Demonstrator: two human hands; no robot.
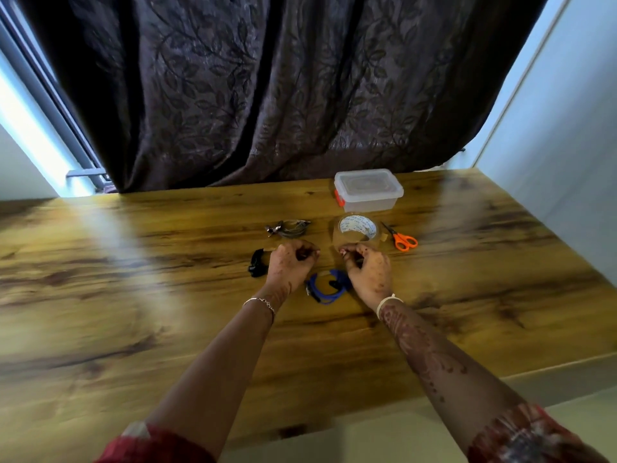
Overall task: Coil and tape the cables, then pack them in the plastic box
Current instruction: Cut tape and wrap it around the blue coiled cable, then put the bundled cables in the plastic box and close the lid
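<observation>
Blue cable (329,288): coiled on the worktop (133,262), lower centre, between your wrists.
Left hand (292,264), right hand (367,270): grip narrow, fingers curled; contents too small to tell.
Step, likely: taping. Next calls for a strip across the coil.
Black cable (257,263), grey cable (289,227): centre left.
Tape roll (357,228), scissors (403,239): right of centre.
Plastic box (367,192): behind the tape roll, lid on, to be opened before packing.

Wood-grain tabletop (133,262): broad open stretches at frame left, lower centre and far right give free passage. Obstacles cluster at centre right. A clear lidded plastic box with orange latch (369,190) stands at the far edge, near the dark leaf-patterned curtain (267,95). In front of it lie a clear tape roll (357,228) and orange-handled scissors (400,237), close together. A grey coiled cable (290,227), black coiled cable (257,264) and blue coiled cable (320,292) ring the left hand (291,262) and right hand (369,272), with narrow gaps between.
</observation>
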